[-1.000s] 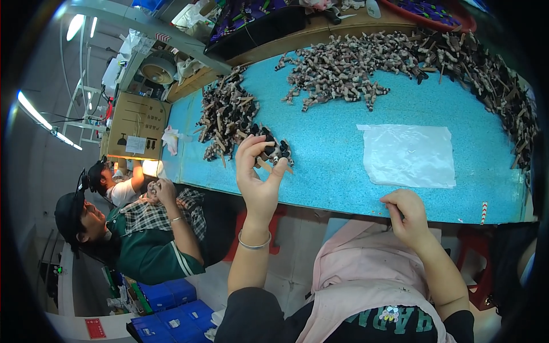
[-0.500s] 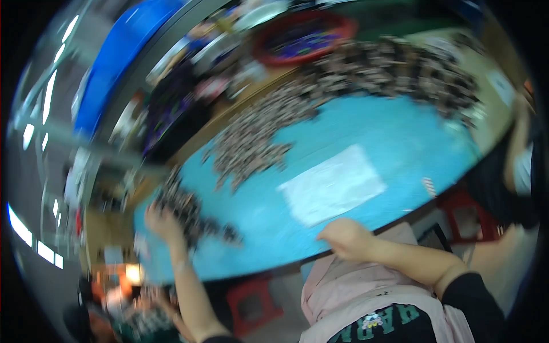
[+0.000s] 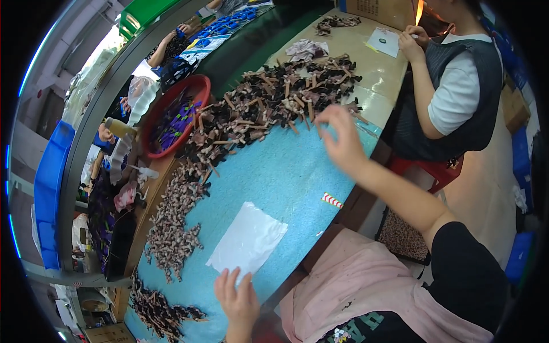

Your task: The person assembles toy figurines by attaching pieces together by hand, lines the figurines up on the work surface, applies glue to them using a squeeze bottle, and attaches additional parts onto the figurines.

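My right hand [image 3: 342, 139] is raised over the turquoise table cover [image 3: 286, 177], fingers apart and holding nothing. It hovers just short of a big heap of small dark brown and black pieces [image 3: 274, 103]. Near the table's front edge my left hand [image 3: 237, 297] lies flat with spread fingers, its fingertips at the near edge of a white sheet [image 3: 249, 240]. A long band of the same small pieces [image 3: 171, 228] runs along the far side of the cover. A small red-and-white striped piece [image 3: 331, 200] lies near the table edge.
A red basin [image 3: 171, 114] with purple items stands behind the heap. A co-worker [image 3: 452, 86] sits at the table's right end on a red stool [image 3: 434, 168], hands at a white sheet. Blue crates [image 3: 48, 188] line the left. A pink apron [image 3: 366, 286] covers my lap.
The view has swung to the right. My right hand rose from the near edge toward the heap. My left hand came back from the dark pieces to the white sheet.
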Motion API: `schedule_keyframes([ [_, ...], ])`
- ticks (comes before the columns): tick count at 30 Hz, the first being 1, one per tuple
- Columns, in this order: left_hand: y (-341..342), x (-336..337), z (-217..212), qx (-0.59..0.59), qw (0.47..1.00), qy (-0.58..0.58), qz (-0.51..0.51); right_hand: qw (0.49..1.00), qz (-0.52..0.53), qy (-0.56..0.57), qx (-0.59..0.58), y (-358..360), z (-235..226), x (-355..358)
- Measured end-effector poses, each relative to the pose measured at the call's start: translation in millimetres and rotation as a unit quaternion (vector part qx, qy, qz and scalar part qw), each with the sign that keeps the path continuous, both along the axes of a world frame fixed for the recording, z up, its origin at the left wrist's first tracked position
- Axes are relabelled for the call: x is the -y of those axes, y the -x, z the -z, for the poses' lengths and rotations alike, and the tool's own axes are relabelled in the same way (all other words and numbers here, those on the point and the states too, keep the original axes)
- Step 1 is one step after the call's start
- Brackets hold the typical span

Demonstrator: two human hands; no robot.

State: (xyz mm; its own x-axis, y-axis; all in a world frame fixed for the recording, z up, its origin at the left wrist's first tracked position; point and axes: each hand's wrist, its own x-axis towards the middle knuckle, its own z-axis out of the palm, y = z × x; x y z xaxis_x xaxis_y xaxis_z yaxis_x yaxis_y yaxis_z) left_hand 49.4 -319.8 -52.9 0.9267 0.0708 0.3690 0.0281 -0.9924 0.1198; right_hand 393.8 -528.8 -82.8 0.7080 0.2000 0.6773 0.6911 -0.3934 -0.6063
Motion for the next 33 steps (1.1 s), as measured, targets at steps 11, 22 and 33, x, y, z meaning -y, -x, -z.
schedule_keyframes([
  [11,-21,39,29,0.013,0.998,0.054,-0.034,0.952,0.041,0.298,-0.064,-76,8,15],
  [22,-15,52,36,0.039,0.995,0.085,-0.029,0.956,-0.196,0.217,-0.020,27,19,14],
  [33,-106,69,13,0.053,0.983,0.173,0.026,0.936,-0.283,0.206,-0.038,83,10,10],
])
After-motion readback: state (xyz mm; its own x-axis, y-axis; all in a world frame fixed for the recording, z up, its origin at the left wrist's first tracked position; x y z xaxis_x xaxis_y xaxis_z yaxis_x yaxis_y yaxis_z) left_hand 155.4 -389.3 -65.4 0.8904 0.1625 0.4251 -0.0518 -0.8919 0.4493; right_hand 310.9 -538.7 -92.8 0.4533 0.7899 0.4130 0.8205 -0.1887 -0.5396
